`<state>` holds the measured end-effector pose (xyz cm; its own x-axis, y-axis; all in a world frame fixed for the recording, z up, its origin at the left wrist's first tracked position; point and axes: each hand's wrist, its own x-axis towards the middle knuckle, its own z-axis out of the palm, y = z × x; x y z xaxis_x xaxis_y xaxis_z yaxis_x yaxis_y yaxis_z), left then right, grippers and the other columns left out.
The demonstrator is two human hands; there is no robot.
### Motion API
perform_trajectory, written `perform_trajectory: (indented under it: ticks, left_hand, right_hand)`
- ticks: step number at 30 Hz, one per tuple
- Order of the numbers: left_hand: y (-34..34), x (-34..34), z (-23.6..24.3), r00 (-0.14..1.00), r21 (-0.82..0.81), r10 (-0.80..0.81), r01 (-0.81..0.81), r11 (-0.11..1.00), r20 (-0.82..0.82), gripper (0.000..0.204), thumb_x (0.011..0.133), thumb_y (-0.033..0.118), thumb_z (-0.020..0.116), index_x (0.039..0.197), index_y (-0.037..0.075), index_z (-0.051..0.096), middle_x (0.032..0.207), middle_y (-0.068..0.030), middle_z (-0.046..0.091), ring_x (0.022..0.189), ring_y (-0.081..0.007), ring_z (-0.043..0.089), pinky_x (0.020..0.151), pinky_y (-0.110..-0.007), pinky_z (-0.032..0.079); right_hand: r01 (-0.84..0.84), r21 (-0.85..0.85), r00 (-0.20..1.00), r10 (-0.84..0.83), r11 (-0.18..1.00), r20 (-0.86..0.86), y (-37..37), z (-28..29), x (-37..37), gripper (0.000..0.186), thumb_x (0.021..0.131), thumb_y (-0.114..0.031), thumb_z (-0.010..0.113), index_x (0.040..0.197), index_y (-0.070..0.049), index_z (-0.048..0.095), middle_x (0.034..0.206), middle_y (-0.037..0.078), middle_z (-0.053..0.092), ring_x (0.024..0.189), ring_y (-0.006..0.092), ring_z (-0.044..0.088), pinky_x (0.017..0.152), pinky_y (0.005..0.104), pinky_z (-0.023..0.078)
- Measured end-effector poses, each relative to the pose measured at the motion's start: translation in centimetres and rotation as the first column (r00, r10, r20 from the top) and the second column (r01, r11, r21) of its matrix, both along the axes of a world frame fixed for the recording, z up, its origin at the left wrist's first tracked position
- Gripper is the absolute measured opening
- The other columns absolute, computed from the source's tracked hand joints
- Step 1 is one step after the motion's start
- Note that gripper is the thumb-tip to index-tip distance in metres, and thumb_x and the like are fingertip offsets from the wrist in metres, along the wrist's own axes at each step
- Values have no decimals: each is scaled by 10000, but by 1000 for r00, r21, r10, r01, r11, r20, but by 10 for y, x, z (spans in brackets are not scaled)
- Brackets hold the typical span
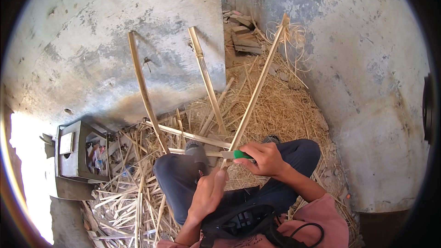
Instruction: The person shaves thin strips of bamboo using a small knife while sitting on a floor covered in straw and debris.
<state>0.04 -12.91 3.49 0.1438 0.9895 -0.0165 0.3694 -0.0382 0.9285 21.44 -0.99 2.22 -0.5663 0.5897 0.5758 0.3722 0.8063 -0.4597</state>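
Observation:
My left hand [209, 194] is closed round the near end of a long pale strip [258, 86], which looks like split bamboo. The strip slants up and away to the right, with thin curled shavings [295, 41] hanging at its far end. My right hand [264, 160] grips a knife by its green handle [241, 155]. Its short flat blade [227, 155] lies across the strip just beyond my left hand; whether the edge is cutting in cannot be seen. Both hands are between my bent knees.
Two strips, one left [143, 87] and one nearer the middle [205, 71], lean against the wall [174, 0]. Crosswise sticks [193, 136] lie before my feet. Split pieces [124, 202] and fine shavings [275, 105] cover the floor. An open grey box [73, 163] stands at left.

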Motion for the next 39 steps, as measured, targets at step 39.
perform_trajectory:
  ticks: [39]
  left_hand:
    - [-25, -6, -35, 951, -96, 140, -172, 980, -274, 228, 1116, 222, 509, 1056, 3, 529, 810, -305, 660, 814, -553, 635, 719, -629, 472]
  right_hand:
    - [320, -144, 941, -331, 937, -68, 47, 12, 50, 361, 1039, -390, 704, 1066, -33, 746, 791, 126, 708, 648, 255, 693, 580, 385, 509]
